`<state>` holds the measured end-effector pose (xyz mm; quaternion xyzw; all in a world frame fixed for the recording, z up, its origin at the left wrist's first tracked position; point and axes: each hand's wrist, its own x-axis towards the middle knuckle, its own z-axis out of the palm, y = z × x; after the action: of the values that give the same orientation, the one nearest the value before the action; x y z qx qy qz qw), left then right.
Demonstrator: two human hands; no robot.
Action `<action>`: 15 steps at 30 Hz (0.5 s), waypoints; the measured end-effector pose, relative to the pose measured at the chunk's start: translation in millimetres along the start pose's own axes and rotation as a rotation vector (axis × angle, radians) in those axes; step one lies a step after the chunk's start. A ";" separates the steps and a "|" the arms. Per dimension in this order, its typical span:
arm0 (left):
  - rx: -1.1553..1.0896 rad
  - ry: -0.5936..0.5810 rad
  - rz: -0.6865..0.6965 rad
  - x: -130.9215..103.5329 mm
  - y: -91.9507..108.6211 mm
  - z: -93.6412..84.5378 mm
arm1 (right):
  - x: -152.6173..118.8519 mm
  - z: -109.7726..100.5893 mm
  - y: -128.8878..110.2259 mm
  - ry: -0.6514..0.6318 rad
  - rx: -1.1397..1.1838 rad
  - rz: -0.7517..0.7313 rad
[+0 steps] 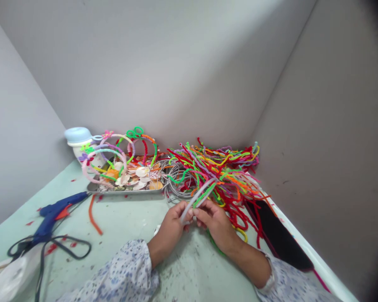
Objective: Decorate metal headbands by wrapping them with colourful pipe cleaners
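Close together above the table's middle, both my hands are closed at a pale grey headband (pixel 199 196). It arcs away from me. My left hand (pixel 171 224) pinches its left end. My right hand (pixel 216 225) grips the other side, where a green pipe cleaner (pixel 204 195) runs along the band. Whether the green strand is wound round it or only lies against it, I cannot tell. My fingertips meet and hide the ends. Just beyond them lie a coil of bare grey wire hoops (pixel 179 178) and a heap of colourful pipe cleaners (pixel 223 172).
A metal tray (pixel 126 192) holds shell-like discs, with finished colourful headbands (pixel 113 147) standing at it. Behind is a white bottle with a blue lid (pixel 78 135). A blue glue gun (pixel 48 216) with its cord and an orange pipe cleaner (pixel 93 214) lie left. A black mat (pixel 279 237) lies right.
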<state>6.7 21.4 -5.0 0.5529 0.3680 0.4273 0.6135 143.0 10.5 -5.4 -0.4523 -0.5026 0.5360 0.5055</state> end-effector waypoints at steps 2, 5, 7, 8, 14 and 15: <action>0.001 0.001 0.013 -0.9 1.1 0.8 | -0.7 0.4 -1.7 0.029 0.017 0.018; -0.010 -0.003 0.007 -2.5 2.0 1.2 | -0.9 0.0 -1.7 0.040 0.028 0.017; -0.015 -0.004 -0.004 -3.3 2.8 1.5 | -0.3 -0.7 0.5 0.041 0.034 0.016; -0.014 -0.005 -0.005 -3.4 3.4 1.7 | 0.1 -1.0 1.9 0.047 0.039 0.018; 0.046 0.024 -0.007 -2.7 2.6 3.2 | 1.8 -1.1 5.6 0.068 0.012 0.028; 0.051 0.025 -0.005 -2.7 1.5 3.4 | 1.8 -0.7 4.9 0.067 0.000 0.033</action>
<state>8.7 17.7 -3.2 0.5621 0.3879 0.4231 0.5955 143.1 12.4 -10.3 -0.4782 -0.4777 0.5290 0.5131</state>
